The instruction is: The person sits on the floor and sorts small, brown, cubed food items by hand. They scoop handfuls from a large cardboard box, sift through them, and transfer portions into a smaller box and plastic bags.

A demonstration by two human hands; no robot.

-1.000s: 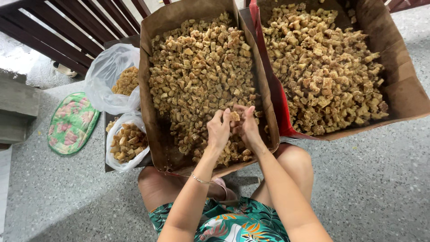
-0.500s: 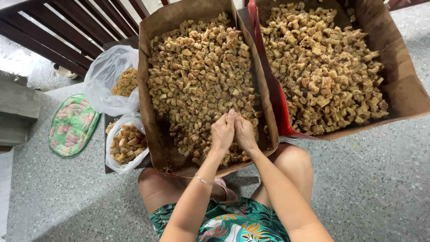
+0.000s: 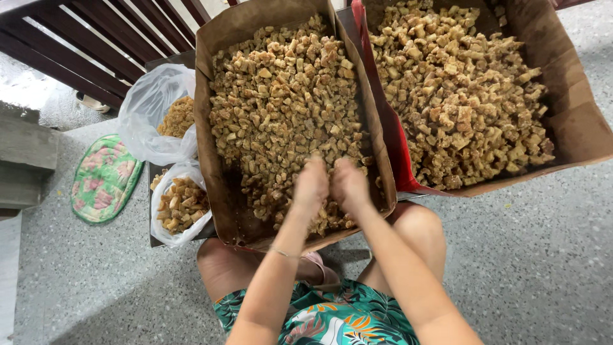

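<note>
- I see two clear plastic bags [image 3: 167, 160] of the same brown chunks left of the near box, a flowered oval mat [image 3: 104, 179] on the speckled floor [image 3: 543, 255], and dark wooden railing slats [image 3: 96, 38] beyond.
- A second cardboard box [image 3: 575, 121], red-edged, sits just right, full of larger chunks; nothing blocks my hands.
- The near cardboard box [image 3: 211, 160] holds rough, dry, golden-brown chunks [image 3: 281, 102], irregular cubes.
- My left hand [image 3: 311, 186] and right hand [image 3: 348, 184] press together, fingers curled down into the chunks; whether they grip any, I cannot tell.
</note>
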